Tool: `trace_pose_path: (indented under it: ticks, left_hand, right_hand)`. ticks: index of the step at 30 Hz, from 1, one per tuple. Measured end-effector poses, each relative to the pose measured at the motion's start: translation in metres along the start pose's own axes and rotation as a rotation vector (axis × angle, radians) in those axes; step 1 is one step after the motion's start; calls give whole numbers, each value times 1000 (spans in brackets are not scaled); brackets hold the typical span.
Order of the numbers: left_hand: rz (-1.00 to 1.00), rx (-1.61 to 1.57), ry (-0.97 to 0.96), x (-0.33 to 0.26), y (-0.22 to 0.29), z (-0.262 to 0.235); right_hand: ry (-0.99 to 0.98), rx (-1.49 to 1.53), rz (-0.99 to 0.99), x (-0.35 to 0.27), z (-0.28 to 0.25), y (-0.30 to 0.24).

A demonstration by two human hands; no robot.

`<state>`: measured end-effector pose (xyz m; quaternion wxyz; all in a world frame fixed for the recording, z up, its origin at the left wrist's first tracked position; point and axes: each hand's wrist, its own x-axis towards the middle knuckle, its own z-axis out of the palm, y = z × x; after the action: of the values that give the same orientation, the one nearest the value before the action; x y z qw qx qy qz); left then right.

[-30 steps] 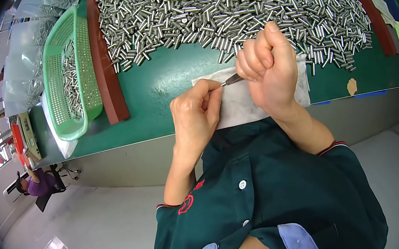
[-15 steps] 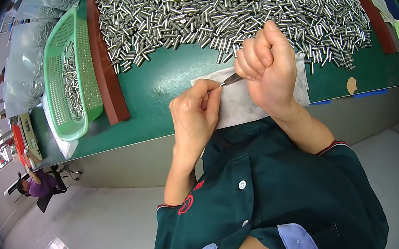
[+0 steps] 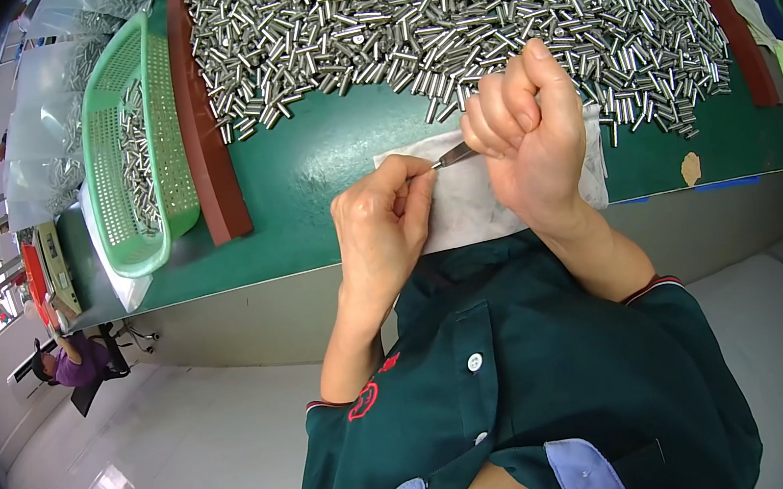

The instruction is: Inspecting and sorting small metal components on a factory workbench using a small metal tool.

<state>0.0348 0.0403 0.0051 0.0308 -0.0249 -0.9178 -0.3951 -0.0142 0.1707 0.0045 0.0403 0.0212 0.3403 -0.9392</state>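
Note:
My right hand (image 3: pixel 535 132) is closed in a fist around a slim, pointed dark metal hand tool (image 3: pixel 455 154); its handle is hidden in the palm. The tool's tip points left, to the fingertips of my left hand (image 3: pixel 382 211). There my left thumb and forefinger are pinched on a small shiny metal piece (image 3: pixel 436 166), which the fingers mostly cover. Tool tip and piece meet or nearly meet. Under both hands lies a whitish, stained cloth (image 3: pixel 466 210) at the table's front edge. Beyond them spreads a large heap of short steel pins (image 3: pixel 441 20).
Red-brown rails (image 3: pixel 213 169) bound the green table (image 3: pixel 290 184) left and right. A green plastic basket (image 3: pixel 168 125) holding more pins stands left, beside clear bags (image 3: pixel 42 142) of metal parts. A tan scrap (image 3: pixel 691 168) lies front right. A person in purple (image 3: pixel 80 360) sits far left.
Both hands keep almost the same pose, tool tip still at the left fingertips. The whole view has shifted very slightly.

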Motion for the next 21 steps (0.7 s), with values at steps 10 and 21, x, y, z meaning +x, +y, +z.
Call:
trace_pose_path:
  ticks: [10,21]
  left_hand:
    - [-1,-3,1,0,-1,1]
    - [-12,-65,3,1,-4,3]
  right_hand:
    - [-2,0,11,0,0,0]
    - [-56,-98,-40,-3,2,4]
